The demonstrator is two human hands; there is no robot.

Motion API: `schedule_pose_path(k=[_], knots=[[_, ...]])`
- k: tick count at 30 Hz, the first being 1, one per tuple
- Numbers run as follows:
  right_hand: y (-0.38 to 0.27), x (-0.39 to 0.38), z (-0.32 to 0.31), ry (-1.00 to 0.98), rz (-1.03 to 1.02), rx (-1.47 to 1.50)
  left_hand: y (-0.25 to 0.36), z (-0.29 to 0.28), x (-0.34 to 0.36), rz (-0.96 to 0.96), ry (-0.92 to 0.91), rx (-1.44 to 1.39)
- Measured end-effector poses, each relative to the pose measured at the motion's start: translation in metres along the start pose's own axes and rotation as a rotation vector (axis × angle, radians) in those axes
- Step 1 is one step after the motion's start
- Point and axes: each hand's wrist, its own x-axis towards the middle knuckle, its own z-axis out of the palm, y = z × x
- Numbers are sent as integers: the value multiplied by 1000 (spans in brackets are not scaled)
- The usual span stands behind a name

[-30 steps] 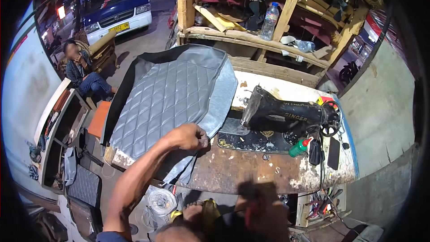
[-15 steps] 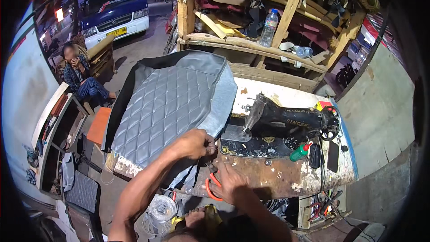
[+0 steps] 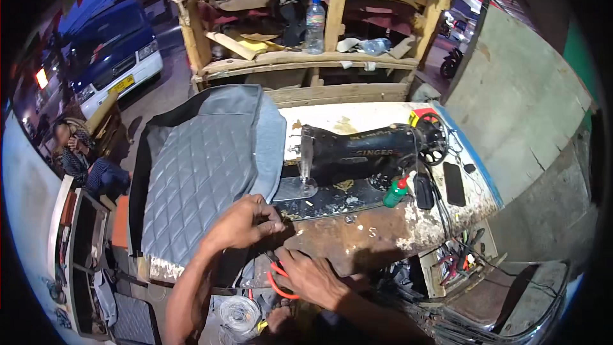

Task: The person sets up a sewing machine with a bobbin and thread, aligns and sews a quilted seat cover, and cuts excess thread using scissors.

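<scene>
A grey quilted cover point(image 3: 191, 179) with a pale edge lies on the worktable point(image 3: 338, 236), beside a black sewing machine point(image 3: 357, 153). My left hand point(image 3: 246, 227) is closed at the cover's lower right edge; whatever is between its thumb and fingers is too small to make out. Just below it, my right hand point(image 3: 303, 278) is shut on orange-handled scissors point(image 3: 283, 287) near the table's front edge. A green bottle with a red cap point(image 3: 394, 193) and a dark phone point(image 3: 454, 184) stand and lie at the machine's right.
Behind, a wooden shelf point(image 3: 274, 64) holds scraps and a plastic bottle point(image 3: 315, 25). A seated person point(image 3: 86, 156) and a van point(image 3: 115, 51) are outside at left. Tool boxes point(image 3: 440, 262) sit below right; a wire coil point(image 3: 239, 313) lies below the table.
My right hand, blurred below the table edge earlier, has risen to the table with the scissors, beside my left hand. The view has shifted, so the shelf and machine appear further left.
</scene>
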Motion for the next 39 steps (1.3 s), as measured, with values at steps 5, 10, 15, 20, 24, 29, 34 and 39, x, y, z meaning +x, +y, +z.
schedule_pose_path(k=[5,10,15,20,24,29,34,39], knots=[[44,-85,-24,83,293,-63,30,22,20,121,68,-90],[69,-88,-94,-160,985,-228,46,98,63,243,225,116],[104,-100,-81,339,494,-436,41,152,92,333,222,371],[105,-102,-91,542,390,-299,53,108,59,264,312,135],[123,-103,-88,612,414,-227,27,91,48,238,253,264],[126,-81,-107,860,478,-181,9,84,24,67,306,72],[142,-63,-109,878,500,40,-3,81,2,-107,388,561],[127,-66,-120,679,438,241,29,81,2,63,403,341]])
